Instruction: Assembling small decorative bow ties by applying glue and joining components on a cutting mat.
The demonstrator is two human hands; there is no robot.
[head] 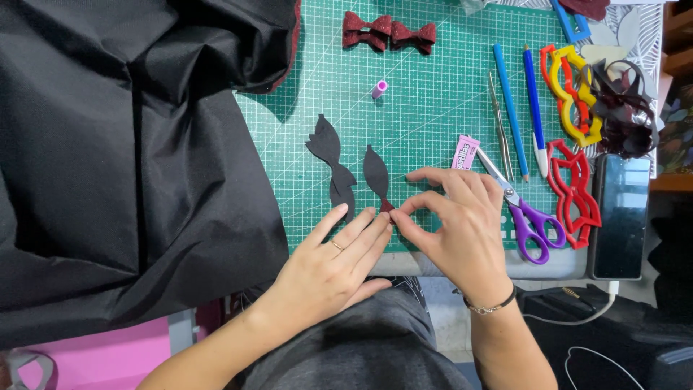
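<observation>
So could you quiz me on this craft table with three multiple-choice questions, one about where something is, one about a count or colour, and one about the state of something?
1. Where do the scissors lie?
A. Right of the hands on the green cutting mat
B. On the black fabric
C. On the person's lap

2. How many finished dark red bows sit at the top of the mat?
A. One
B. Two
C. Four

3. What is the right hand doing with the black cutout?
A. Hovering far above it
B. Pinching its lower end between fingertips
C. Cutting it

Answers: 1 A, the purple handles rest on the mat beside the right hand. 2 B, two bows lie side by side. 3 B, thumb and forefinger close on the piece's narrow end, with the left hand touching it too.
</observation>
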